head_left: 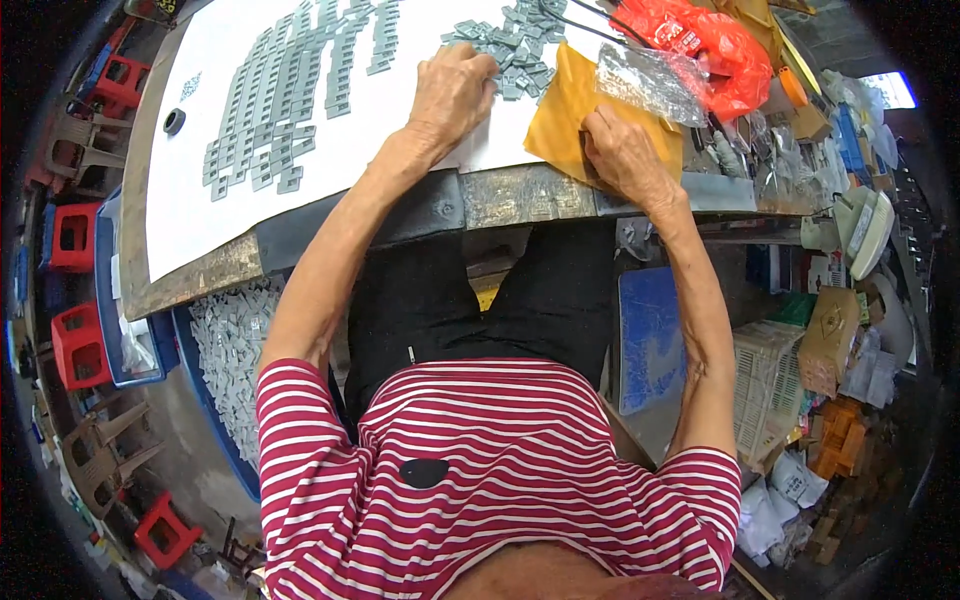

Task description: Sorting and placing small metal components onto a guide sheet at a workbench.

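On the white-covered table lies a loose heap of small flat grey pieces [510, 50]. At the heap's left edge is my left hand [455, 92], fingers curled downward and closed; what they pinch, if anything, is hidden under the hand. My right hand [625, 150] rests over an orange-yellow sheet [560, 120], its fingers bent and closed, the fingertips too hidden to show what they hold. Left of my left hand, many of the same grey pieces [250, 110] are laid out in long neat rows.
A red plastic bag [705, 50] and clear bubble wrap [650, 85] lie beyond my right hand. A small black ring [174, 121] sits on the table's left side. Below the table's left edge stands a blue bin [220, 420] of grey pieces. Red stools [75, 345] are at far left.
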`<state>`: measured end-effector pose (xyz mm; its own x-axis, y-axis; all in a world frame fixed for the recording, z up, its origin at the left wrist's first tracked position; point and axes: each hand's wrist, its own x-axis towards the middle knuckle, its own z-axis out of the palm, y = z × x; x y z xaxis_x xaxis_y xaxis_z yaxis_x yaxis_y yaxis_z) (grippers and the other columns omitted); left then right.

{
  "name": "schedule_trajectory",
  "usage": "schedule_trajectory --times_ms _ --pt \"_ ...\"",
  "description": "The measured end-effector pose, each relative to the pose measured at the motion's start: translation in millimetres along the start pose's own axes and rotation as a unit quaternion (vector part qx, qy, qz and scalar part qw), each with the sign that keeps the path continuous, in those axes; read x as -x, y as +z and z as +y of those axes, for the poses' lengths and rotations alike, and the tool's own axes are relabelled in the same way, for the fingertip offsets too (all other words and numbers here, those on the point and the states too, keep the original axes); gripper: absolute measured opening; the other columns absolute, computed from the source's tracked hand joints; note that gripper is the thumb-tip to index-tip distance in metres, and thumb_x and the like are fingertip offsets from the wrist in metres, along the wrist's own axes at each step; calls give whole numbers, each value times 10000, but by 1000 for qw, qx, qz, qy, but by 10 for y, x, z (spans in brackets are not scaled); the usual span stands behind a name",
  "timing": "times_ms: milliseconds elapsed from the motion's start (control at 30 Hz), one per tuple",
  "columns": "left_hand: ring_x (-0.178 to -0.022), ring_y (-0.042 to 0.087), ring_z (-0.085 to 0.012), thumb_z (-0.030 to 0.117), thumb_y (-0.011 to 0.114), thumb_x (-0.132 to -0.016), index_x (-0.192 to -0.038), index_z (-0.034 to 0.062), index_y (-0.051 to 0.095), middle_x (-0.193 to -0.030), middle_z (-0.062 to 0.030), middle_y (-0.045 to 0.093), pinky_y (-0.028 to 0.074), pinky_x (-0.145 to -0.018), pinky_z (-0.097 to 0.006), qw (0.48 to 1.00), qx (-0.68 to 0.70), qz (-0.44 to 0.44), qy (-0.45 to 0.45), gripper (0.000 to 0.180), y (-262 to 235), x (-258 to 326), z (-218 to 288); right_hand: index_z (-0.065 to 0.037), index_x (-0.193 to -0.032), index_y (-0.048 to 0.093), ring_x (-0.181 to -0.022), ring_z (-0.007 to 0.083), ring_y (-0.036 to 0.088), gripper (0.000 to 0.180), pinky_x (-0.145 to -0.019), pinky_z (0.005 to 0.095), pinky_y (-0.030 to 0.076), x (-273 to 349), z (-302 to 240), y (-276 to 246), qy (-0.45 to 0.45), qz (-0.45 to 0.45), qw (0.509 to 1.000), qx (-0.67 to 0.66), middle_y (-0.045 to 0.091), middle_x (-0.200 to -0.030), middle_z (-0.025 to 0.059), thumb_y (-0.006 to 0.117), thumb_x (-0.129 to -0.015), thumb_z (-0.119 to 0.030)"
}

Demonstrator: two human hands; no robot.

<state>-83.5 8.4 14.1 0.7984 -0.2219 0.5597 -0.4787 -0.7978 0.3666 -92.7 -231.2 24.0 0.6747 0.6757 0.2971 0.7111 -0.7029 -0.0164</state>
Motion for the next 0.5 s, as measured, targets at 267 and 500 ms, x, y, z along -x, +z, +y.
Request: schedule_trajectory --times_ms 267,500 --pt "-806 524 -282 68 622 -708 -865 83 619 -814 -108 542 434 -685 -385 1000 -8 11 23 158 196 -63 11 6 -787 500 -672 333 548 67 -568 366 436 23 9 -1 73 65 986 -135 542 -727 175 508 -758 -53" --pt "-772 531 -265 45 628 -694 -841 79 584 -812 -86 540 435 -667 -376 999 15 4 30 158 200 -81 11 12 -748 535 -505 131 490 150 -498 268 415 91 126 -39 243 32 874 -420 515 -577 48 533 -784 -133"
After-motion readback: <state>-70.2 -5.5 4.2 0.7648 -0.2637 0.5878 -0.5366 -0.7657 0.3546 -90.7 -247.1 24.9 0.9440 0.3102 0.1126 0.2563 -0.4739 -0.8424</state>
